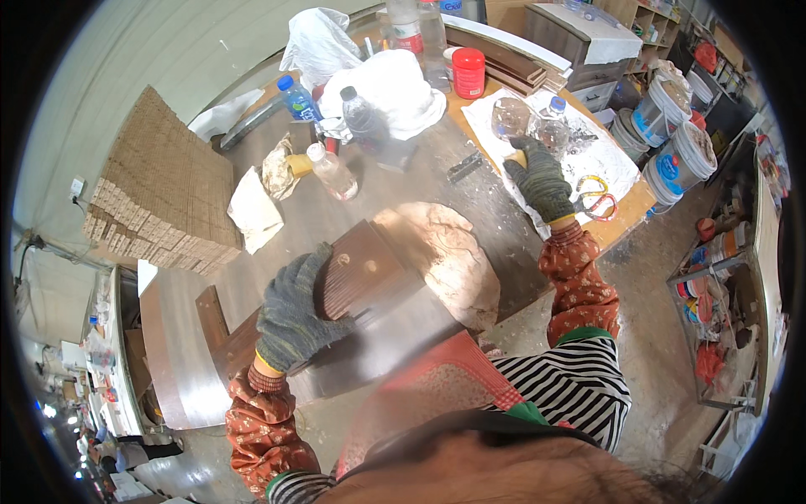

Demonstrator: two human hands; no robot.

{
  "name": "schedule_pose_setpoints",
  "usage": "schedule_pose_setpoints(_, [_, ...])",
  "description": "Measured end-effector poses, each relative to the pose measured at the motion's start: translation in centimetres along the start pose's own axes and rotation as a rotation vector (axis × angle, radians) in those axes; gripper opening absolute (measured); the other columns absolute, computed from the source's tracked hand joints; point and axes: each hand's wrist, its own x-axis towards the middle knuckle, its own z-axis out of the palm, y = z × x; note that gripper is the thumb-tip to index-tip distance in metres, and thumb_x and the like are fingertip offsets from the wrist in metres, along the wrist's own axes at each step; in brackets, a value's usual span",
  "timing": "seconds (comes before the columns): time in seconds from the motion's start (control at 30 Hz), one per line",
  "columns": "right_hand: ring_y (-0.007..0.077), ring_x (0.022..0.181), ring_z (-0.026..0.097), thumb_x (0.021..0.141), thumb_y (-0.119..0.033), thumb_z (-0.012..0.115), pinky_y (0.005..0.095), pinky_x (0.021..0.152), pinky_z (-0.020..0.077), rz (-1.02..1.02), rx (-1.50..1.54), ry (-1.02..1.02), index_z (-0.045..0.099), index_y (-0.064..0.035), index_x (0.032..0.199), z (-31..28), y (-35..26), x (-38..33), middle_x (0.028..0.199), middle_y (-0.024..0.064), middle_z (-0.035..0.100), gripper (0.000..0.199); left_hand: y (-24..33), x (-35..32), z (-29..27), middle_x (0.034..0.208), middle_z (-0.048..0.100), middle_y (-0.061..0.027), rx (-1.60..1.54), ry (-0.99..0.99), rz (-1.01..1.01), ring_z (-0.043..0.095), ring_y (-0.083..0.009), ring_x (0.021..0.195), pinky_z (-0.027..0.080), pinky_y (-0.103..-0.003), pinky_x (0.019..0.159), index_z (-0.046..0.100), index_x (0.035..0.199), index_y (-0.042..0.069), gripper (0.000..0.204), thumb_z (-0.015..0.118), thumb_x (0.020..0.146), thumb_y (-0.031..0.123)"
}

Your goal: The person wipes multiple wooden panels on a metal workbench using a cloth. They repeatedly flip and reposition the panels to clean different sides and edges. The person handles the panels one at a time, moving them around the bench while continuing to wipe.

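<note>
My left hand (pixel 295 315), in a grey knitted glove, lies with its fingers and thumb spread on a dark brown wooden panel (pixel 363 267) with a ribbed face and light round spots. My right hand (pixel 544 181), gloved alike, is closed around a small yellow thing (pixel 517 158) whose kind is mostly hidden. It is over a stained white cloth (pixel 617 160) on the table's right. Past its fingers on the cloth are a round, pale-brown smeared dish (pixel 510 116) and a clear bottle with a blue cap (pixel 552 126). A crumpled beige sheet (pixel 449 260) lies beside the panel.
A tall stack of brown boards (pixel 164 185) stands at left. Toward the back are clear bottles (pixel 334 172), a red jar (pixel 468 74) and white cloths (pixel 395 92). Red-and-yellow scissors (pixel 596 200) lie near my right wrist. Buckets (pixel 684 155) stand off the table at right.
</note>
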Motion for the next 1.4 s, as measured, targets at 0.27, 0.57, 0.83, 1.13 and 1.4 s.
schedule_pose_setpoints(0.27, [0.0195,0.110,0.060,0.099,-0.033,0.056,0.0335,0.096,0.0495,0.103,1.182,-0.299,0.056,0.0032,0.130,-0.9,-6.8,-2.7,0.122,0.0115,0.065,0.047,-0.3,-0.3,0.0,0.146,0.049,-0.0198,-0.044,0.068,0.066,0.049,-0.0402,0.132,0.039,-0.051,0.110,0.045,0.148,0.009,0.100,0.087,0.066,0.047])
schedule_pose_setpoints(0.57, [0.0246,0.116,0.061,0.099,-0.028,0.052,0.0361,0.099,0.0495,-0.061,0.959,-0.224,0.055,0.0037,0.131,-3.0,-13.9,-5.8,0.128,0.0148,0.063,0.045,-0.5,-4.1,-2.0,0.146,0.050,-0.0227,-0.094,0.236,0.220,0.050,-0.0398,0.133,0.040,-0.046,0.112,0.045,0.147,0.001,0.093,0.090,0.070,0.027])
schedule_pose_setpoints(0.83, [0.0240,0.115,0.062,0.097,-0.021,0.058,0.0346,0.098,0.0499,-0.047,1.260,-0.381,0.053,0.0018,0.133,-2.3,-20.9,-11.1,0.126,0.0142,0.063,0.042,-1.3,-8.3,-2.3,0.152,0.043,-0.0241,-0.026,0.442,0.357,0.045,-0.0431,0.138,0.039,-0.051,0.112,0.045,0.148,0.009,0.086,0.086,0.075,0.024])
schedule_pose_setpoints(1.13, [0.0299,0.115,0.059,0.087,-0.019,0.073,0.0404,0.097,0.0475,-0.684,0.539,-0.637,0.053,-0.0046,0.137,3.3,-30.0,-19.4,0.121,0.0131,0.063,0.056,-3.3,-13.8,-0.2,0.146,0.049,-0.0233,-0.385,0.391,0.559,0.047,-0.0465,0.134,0.038,-0.056,0.110,0.042,0.148,0.009,0.089,0.088,0.073,0.022])
schedule_pose_setpoints(1.4, [0.0258,0.123,0.055,0.104,-0.034,0.052,0.0428,0.103,0.0443,0.350,0.480,-1.454,0.038,-0.0045,0.152,6.1,-35.8,-23.3,0.133,0.0143,0.057,0.058,-5.4,-20.7,4.7,0.145,0.050,-0.0233,-0.837,0.451,0.352,0.057,-0.0341,0.127,0.048,-0.048,0.104,0.028,0.157,0.010,0.110,0.091,0.068,0.003])
